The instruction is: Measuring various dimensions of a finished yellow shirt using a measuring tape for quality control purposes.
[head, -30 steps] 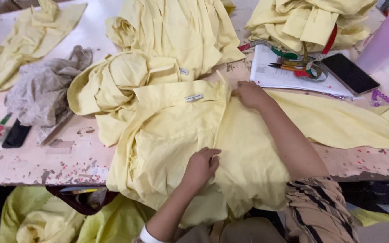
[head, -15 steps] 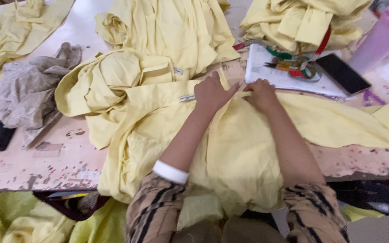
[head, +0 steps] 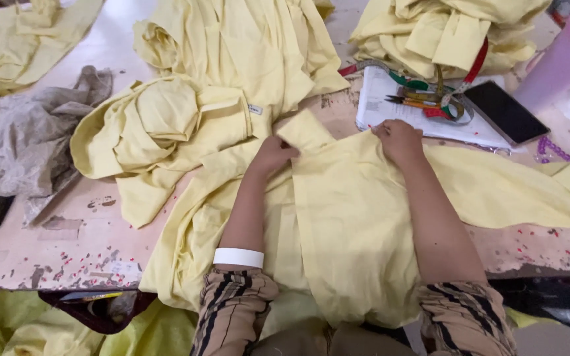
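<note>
We judge a fold under way: left hand point(head: 273, 155) and right hand point(head: 398, 140) each pinch the top edge of the yellow garment point(head: 357, 224), near the black phone point(head: 506, 112). The next move calls for an even pull to keep that edge straight.

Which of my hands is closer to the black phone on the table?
Right. Your right hand grips the yellow garment just left of the phone; your left hand holds the cloth farther left.

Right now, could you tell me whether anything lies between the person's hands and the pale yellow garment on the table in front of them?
Nothing visible does. The left hand and the right hand both grip the upper edge of the yellow garment directly. The phone and the scissors lie beyond it, apart.
</note>
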